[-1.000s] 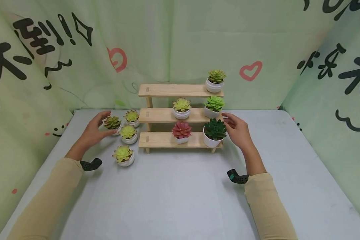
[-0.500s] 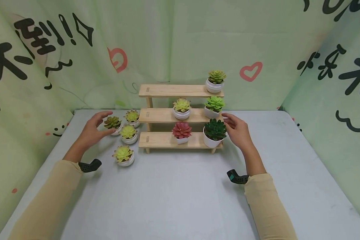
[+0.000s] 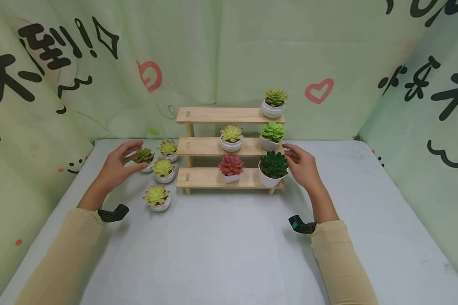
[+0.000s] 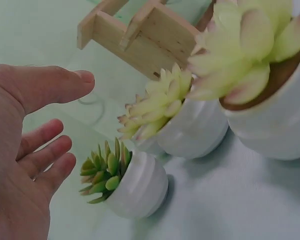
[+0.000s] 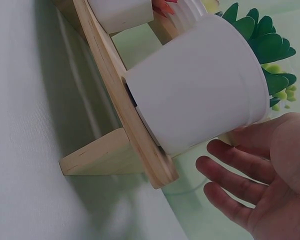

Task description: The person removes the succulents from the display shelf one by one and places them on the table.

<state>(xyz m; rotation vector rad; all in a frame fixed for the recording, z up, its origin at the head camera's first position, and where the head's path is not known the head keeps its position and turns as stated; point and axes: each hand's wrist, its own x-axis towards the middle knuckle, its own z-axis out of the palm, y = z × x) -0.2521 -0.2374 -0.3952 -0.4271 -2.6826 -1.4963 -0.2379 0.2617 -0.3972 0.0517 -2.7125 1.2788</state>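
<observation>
My left hand (image 3: 116,168) hovers around a small potted succulent with olive-green leaves (image 3: 143,156), thumb and fingers spread apart. In the left wrist view that plant's white pot (image 4: 140,187) stands on the table, with a gap between it and the fingertips. My right hand (image 3: 302,166) is at the right side of the wooden three-step stand (image 3: 210,180), fingers loosely bent and holding nothing. Closest to it is a dark green succulent (image 3: 273,164) in a white pot (image 5: 200,90) on the lowest step; the fingers show just beside that pot in the right wrist view.
Yellow-green succulents (image 3: 156,195) in white pots stand left of the stand. A red succulent (image 3: 231,165) shares the lowest step. On the middle step are a yellowish plant (image 3: 230,134) and a bright green one (image 3: 272,132); another (image 3: 275,98) tops the stand. A printed curtain (image 3: 244,55) hangs behind.
My left wrist and forearm have shifted slightly down and left, while the fingers stay around the olive-green succulent. The right hand and all the plants keep their places.
</observation>
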